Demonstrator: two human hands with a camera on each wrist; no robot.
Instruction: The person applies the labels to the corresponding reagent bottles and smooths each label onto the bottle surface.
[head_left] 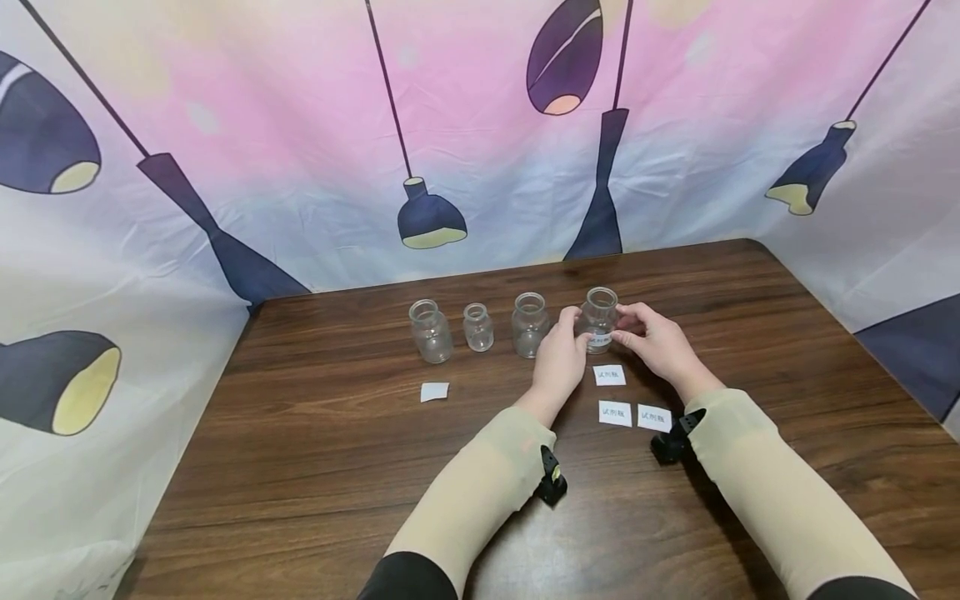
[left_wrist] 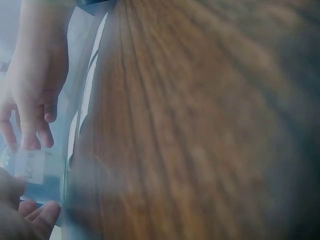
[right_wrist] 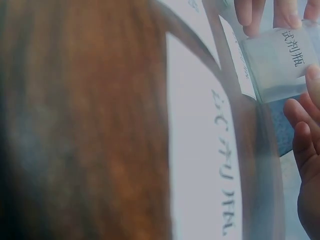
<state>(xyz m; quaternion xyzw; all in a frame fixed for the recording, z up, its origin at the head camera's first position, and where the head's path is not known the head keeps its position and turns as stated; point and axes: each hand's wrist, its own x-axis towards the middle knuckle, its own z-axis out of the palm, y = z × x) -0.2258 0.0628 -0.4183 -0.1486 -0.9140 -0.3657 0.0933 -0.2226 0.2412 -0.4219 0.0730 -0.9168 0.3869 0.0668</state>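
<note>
A clear glass jar (head_left: 600, 310) stands upright at the right end of a row, with a white paper label (head_left: 599, 340) bearing handwritten characters on its front. My left hand (head_left: 560, 360) holds the jar from its left side, thumb at the label's left end. From the other side my right hand (head_left: 662, 345) grips it, thumb on the label's right end and fingers toward the back. The right wrist view shows the label (right_wrist: 294, 48) lying against the glass, with the right thumb (right_wrist: 313, 80) at its edge.
Left of the held jar stand a wide jar (head_left: 530, 327), a small jar (head_left: 478, 329) and another wide jar (head_left: 431, 333), all open-topped. Handwritten labels (head_left: 609, 375) lie in front of my hands, several centimetres apart. A blank-looking paper piece (head_left: 434, 392) lies further left. Patterned cloth (head_left: 480, 133) hangs behind the table.
</note>
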